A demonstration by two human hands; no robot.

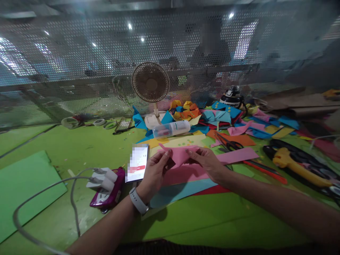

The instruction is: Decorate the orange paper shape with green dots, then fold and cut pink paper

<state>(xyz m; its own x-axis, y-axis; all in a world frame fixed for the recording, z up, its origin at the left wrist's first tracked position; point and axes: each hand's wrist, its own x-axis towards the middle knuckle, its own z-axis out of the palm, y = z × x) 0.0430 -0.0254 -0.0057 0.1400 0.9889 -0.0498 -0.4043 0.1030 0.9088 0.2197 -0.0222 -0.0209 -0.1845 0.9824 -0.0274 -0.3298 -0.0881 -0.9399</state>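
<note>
Between both hands, above the table, is a folded piece of pink paper (180,156) with a pointed lower edge and a thin tip at its upper left. My left hand (156,168) pinches its left side, thumb on top. Its right side is gripped by my right hand (205,161), thumb also on top; the fingers behind the paper are partly hidden. Below the hands lie sheets of pink paper (183,175), a light blue paper strip (183,194) and some red paper (211,190). A lit phone (137,163) rests just left of my left hand.
Chargers (102,181) on a purple power strip (114,194) trail a cable at left, near a green sheet (29,191). Scissors (231,142), a plastic bottle (172,129), folded paper pieces (186,110) and a fan (150,83) stand beyond. A yellow-handled tool (300,168) lies right.
</note>
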